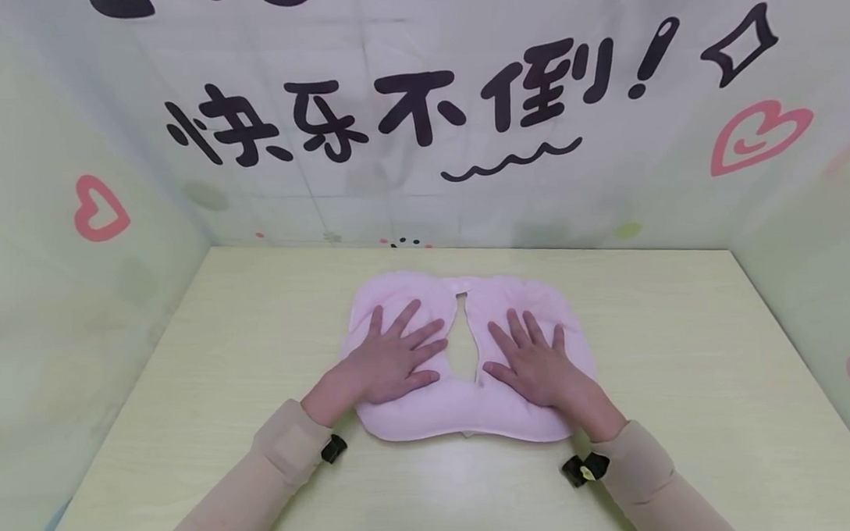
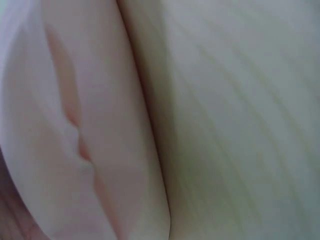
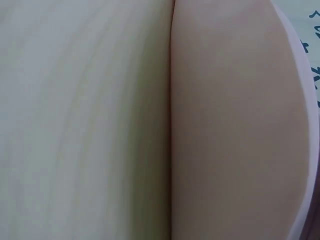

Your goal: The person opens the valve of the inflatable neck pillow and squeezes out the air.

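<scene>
Pressing the pink cloth flat

Your left hand (image 1: pixel 393 356) and right hand (image 1: pixel 534 363) lie spread, fingers straight and gripping nothing, on the pink cloth (image 1: pixel 430 410). It sits directly beneath both on the tabletop (image 1: pixel 681 350), long axis left-right, each hand equally near.

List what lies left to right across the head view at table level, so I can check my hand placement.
Bare table → left edge of the pink cloth → left hand flat on it → gap in the cloth's middle → right hand flat on it → bare table again.
</scene>
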A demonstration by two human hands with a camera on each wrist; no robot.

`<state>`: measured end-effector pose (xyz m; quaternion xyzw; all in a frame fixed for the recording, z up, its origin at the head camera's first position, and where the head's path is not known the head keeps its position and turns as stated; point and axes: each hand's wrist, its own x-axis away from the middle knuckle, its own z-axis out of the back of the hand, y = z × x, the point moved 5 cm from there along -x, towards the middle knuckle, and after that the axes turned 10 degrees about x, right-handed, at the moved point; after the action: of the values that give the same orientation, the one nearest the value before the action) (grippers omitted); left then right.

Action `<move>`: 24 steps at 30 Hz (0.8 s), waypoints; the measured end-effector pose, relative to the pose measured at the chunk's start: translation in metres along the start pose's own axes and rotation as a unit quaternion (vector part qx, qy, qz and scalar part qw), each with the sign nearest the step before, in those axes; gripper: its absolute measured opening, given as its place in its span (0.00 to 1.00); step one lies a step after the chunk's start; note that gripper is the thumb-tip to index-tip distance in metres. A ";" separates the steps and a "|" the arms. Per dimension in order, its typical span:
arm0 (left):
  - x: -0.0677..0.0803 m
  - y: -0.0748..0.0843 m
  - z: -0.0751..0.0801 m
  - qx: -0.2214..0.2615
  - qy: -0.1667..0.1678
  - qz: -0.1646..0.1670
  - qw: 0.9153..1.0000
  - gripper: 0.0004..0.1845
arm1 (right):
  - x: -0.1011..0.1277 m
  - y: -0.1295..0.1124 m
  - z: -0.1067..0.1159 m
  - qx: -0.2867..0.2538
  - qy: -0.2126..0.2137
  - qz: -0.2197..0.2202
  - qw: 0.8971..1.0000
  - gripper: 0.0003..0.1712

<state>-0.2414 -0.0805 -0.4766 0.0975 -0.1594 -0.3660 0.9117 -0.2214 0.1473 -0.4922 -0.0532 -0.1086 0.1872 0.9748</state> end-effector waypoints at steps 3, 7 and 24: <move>-0.001 -0.002 0.001 0.013 0.010 -0.002 1.000 0.33 | -0.001 -0.001 0.001 0.004 0.004 0.001 1.000 0.41; 0.001 -0.004 0.014 0.078 0.068 -0.011 0.995 0.32 | 0.001 -0.002 0.007 0.020 0.041 -0.004 0.999 0.42; 0.026 0.028 -0.005 -0.037 0.082 -0.088 0.992 0.47 | 0.034 -0.046 0.008 0.046 0.108 0.052 0.992 0.45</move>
<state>-0.2041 -0.0789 -0.4676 0.1068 -0.0610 -0.4410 0.8891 -0.1767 0.1183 -0.4715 -0.0337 0.0091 0.2351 0.9713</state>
